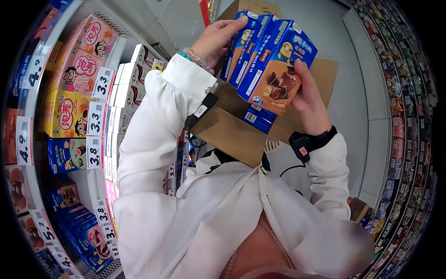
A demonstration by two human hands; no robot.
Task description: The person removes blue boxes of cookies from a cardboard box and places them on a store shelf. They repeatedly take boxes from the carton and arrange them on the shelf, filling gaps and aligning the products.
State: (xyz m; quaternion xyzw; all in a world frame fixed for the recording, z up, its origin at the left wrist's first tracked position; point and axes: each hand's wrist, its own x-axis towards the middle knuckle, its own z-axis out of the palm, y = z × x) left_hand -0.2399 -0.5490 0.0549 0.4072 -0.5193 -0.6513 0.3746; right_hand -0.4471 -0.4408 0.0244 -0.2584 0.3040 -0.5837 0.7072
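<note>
Three blue snack boxes [278,66] with brown chocolate pictures are fanned out between my hands, above an open cardboard carton [230,134]. My left hand [217,40] grips the far-left box, its thumb on the top edge and its fingers hidden behind. On the right side, my right hand [310,94] holds the front box, thumb lying on its printed face. Further blue boxes [258,118] show inside the carton, below the ones I hold. How many lie in there is hidden.
On the left are shelves with price tags [101,83], pink snack boxes [83,66], a yellow box [66,113] and blue boxes [80,230] like those in my hands. White boxes [130,73] stand beside them. Racks of small packets [406,139] line the right, past a pale floor [348,115].
</note>
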